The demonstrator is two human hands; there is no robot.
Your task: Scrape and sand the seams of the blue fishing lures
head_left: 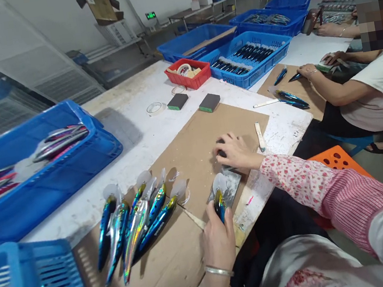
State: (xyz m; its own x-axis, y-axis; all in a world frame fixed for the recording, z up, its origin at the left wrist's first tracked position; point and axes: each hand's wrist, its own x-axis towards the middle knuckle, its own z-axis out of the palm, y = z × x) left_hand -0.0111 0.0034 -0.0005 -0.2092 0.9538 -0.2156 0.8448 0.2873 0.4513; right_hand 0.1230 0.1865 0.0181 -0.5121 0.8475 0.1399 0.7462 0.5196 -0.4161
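Observation:
My left hand (218, 238) is closed around a blue fishing lure (219, 202) with a yellow-green head and a clear lip pointing away from me. Beyond it, my right hand (234, 151) curls down over a small dark block (221, 152), mostly hidden by the fingers, on the cardboard sheet (192, 148). A grey, dust-whitened plate (233, 186) lies between the two hands, partly behind the held lure. To the left of my left hand, several shiny blue and silver lures (139, 224) lie side by side on cardboard, their clear lips pointing away.
Two dark blocks with green edges (178, 101) and a tape roll (156, 108) lie farther back. Blue crates (104, 142) of lures stand left and behind, near a red basket (190, 78). A co-worker's hands (308, 70) handle lures at right, beyond an orange stool (337, 157).

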